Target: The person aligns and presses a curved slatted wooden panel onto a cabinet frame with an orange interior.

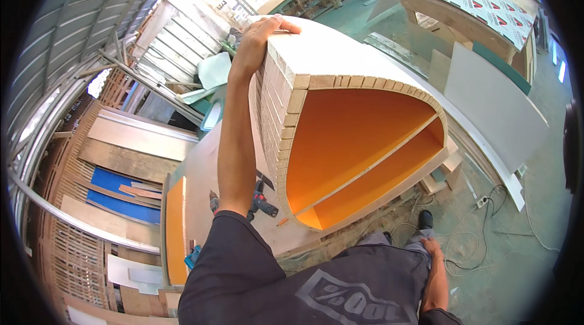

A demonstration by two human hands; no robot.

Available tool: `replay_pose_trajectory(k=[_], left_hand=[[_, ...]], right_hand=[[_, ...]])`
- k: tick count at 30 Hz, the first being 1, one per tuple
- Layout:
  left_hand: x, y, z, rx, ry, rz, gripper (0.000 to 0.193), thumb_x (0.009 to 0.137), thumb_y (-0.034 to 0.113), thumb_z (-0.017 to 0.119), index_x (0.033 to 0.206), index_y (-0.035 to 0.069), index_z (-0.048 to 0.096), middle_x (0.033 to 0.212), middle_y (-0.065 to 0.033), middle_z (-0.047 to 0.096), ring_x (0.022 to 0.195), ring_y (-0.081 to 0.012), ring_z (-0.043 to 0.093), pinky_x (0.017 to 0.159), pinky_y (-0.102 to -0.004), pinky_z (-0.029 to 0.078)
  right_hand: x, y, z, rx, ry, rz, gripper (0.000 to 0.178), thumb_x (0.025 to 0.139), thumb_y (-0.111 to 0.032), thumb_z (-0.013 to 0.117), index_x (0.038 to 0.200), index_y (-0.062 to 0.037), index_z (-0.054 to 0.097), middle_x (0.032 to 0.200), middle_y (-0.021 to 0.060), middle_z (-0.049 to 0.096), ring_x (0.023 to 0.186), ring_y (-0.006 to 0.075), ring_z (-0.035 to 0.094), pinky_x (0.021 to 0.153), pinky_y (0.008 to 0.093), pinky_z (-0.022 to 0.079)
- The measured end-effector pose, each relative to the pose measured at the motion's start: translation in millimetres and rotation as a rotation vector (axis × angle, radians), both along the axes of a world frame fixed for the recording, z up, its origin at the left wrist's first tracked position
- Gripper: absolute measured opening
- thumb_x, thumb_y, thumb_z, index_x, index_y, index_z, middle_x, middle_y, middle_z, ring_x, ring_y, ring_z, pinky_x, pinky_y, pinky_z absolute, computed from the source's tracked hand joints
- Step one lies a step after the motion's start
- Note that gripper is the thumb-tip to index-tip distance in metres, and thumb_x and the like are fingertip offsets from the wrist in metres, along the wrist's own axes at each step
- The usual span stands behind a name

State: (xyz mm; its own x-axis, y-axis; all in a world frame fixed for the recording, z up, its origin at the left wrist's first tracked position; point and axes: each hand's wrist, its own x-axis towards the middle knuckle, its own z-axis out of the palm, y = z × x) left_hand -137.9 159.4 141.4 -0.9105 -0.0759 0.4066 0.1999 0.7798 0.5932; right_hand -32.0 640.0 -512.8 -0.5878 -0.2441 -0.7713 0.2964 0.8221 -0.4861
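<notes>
A curved cabinet shell (340, 45) stands in front of me, white on its outer skin and orange inside. Narrow wood blocks line its rounded rim, and a divider (372, 171) crosses the interior. My left arm reaches up along its left side. Atop the upper left corner, my left hand (266, 31) lies with its fingers stretched over the surface. My right hand (433, 247) hangs low by my thigh, its fingers partly hidden. Below my left forearm, a dark and red cordless drill (263, 202) rests on the pale work surface (204, 164). Close to it lies a small orange piece (282, 221).
A blue tool (193, 257) and an orange panel (176, 230) are at the left. Boards (131, 160) stack beyond them. On the right are a leaning white panel (493, 106), a curved unit (468, 5) with printed film, and cables (483, 234) across the floor.
</notes>
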Motion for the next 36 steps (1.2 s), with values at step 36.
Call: replay_pose_trajectory(k=[36], left_hand=[[7,-15,-3,-0.236,0.243,-0.169,0.064,0.099,0.057,0.035,0.113,0.005,0.069,0.126,-0.0094,0.063,0.117,-0.0242,0.057,0.110,-0.0386,0.029]], right_hand=[[47,10,-3,0.045,0.108,0.059,0.054,0.095,-0.041,0.046,0.122,0.0045,0.060,0.128,0.0283,0.057,0.125,0.0402,0.051,0.104,0.0422,0.039]])
